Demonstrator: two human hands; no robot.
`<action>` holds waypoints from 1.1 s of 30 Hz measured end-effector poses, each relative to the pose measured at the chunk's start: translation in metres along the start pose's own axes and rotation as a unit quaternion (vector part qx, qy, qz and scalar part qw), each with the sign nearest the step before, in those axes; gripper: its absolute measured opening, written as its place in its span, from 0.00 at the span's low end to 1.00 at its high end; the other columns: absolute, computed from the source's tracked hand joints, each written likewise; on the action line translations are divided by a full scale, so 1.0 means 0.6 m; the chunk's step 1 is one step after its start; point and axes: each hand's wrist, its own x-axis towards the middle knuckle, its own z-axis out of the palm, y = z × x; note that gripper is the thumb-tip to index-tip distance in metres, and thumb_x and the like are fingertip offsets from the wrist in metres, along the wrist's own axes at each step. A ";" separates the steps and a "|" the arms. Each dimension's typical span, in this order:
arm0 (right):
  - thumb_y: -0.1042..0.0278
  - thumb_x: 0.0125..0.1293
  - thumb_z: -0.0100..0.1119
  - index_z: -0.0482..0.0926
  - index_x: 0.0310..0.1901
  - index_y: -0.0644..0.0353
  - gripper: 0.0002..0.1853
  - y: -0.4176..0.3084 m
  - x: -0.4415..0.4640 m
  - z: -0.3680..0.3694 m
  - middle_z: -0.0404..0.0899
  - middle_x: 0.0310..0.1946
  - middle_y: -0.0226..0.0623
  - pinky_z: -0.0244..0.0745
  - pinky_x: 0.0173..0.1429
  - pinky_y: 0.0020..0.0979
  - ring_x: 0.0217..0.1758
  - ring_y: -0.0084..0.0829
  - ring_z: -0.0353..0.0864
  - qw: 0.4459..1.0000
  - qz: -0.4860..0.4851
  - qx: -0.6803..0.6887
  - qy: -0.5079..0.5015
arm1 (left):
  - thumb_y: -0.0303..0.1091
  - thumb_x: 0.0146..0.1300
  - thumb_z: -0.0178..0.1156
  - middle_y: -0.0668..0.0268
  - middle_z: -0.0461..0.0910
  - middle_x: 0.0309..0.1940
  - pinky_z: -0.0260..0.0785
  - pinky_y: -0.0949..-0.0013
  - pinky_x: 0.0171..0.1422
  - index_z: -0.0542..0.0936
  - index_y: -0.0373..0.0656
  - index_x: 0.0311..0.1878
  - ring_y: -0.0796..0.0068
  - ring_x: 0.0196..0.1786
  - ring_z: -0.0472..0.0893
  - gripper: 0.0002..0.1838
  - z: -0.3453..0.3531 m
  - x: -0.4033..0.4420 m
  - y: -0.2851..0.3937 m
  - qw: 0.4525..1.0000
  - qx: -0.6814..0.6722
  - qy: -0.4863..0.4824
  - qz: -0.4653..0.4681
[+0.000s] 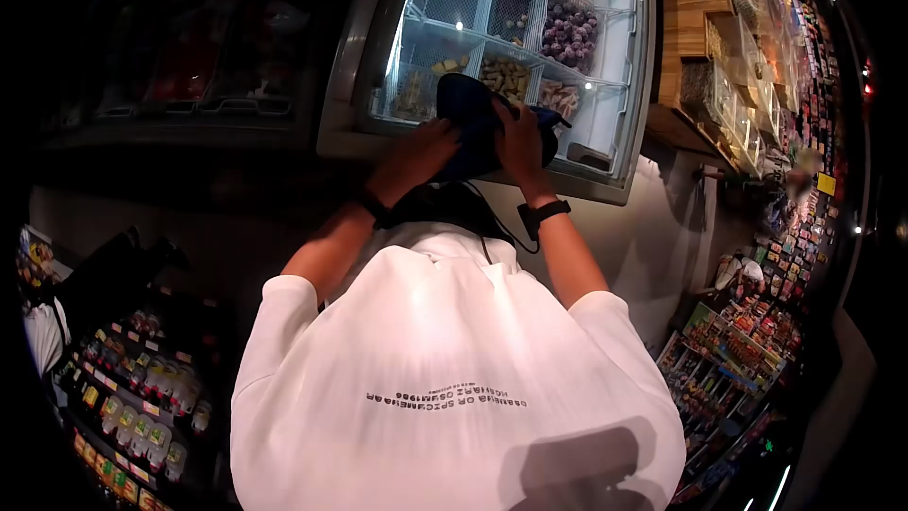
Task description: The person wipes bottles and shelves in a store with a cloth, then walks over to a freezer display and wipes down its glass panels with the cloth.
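Note:
A dark blue fabric item (pixel 463 99), with a rounded flap at its upper left, is between my hands at the near edge of the freezer. Whether it is a cap or a small bag I cannot tell. My left hand (pixel 430 147) grips its left side, fingers closed on the cloth. On the other side my right hand (pixel 518 140) is closed on its upper right part, fingers bent over it. Below the hands a thin dark cord (pixel 515 227) loops near my waist. Behind the item, its lower front compartments are partly hidden.
A glass-topped freezer (pixel 619 142) holds wire compartments with frozen food, including dark purple round pieces (pixel 570 36) and yellowish-brown pieces (pixel 506 78). Wooden display bins (pixel 690 38) stand to the right. Shelves of bottles (pixel 142 431) are at lower left, packed goods (pixel 733 350) at right.

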 end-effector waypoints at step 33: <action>0.65 0.57 0.65 0.73 0.67 0.28 0.34 0.292 -0.133 -0.058 0.69 0.59 0.53 0.71 0.61 0.49 0.60 0.55 0.71 0.995 0.092 -0.026 -0.029 | 0.34 0.56 0.60 0.62 0.76 0.40 0.71 0.62 0.52 0.82 0.42 0.32 0.62 0.46 0.76 0.07 0.226 0.141 0.141 0.971 0.136 -0.121 0.154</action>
